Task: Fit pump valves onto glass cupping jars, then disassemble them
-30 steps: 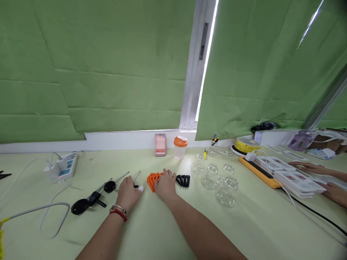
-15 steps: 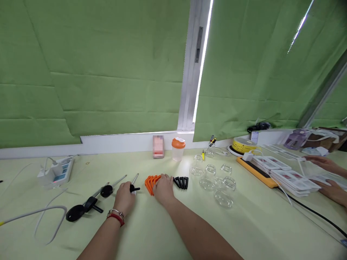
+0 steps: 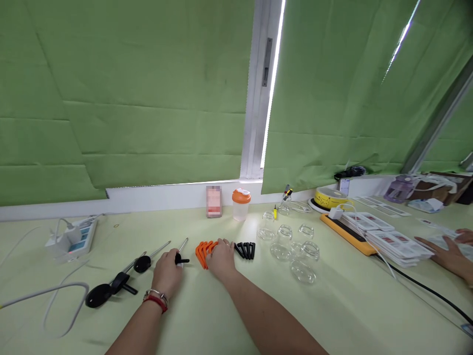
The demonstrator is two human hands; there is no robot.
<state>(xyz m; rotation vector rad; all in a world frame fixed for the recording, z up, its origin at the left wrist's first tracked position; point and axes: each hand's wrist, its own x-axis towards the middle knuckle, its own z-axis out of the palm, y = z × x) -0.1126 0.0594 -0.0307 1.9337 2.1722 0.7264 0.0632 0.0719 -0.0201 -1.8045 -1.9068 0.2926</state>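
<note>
My left hand (image 3: pixel 168 271) is closed around a black-headed metal rod (image 3: pixel 181 259), its thin shaft pointing away; the fingers hide part of the head. To its left lie more black-headed metal rods (image 3: pixel 142 264). My right hand (image 3: pixel 221 257) rests on the table with fingers curled at the right end of a row of orange L-shaped pieces (image 3: pixel 200 253), touching them; its fingertips are partly hidden. Just right of that hand is a row of short black pieces (image 3: pixel 248 250). Several clear glass jars (image 3: pixel 304 265) stand further right.
An orange-lidded cup (image 3: pixel 241 206) and a pink-screened phone (image 3: pixel 214 201) stand by the wall. A power strip (image 3: pixel 84 237) with cables lies left. At right are an orange-and-black bar (image 3: pixel 349 235), stacked white cards (image 3: pixel 397 245), yellow tape (image 3: pixel 330 198) and another person's hands (image 3: pixel 449 254).
My two hands keep nearly the same places over the rod and the orange pieces. The view has shifted slightly. At right, the other person's hands have moved with a clear sheet.
</note>
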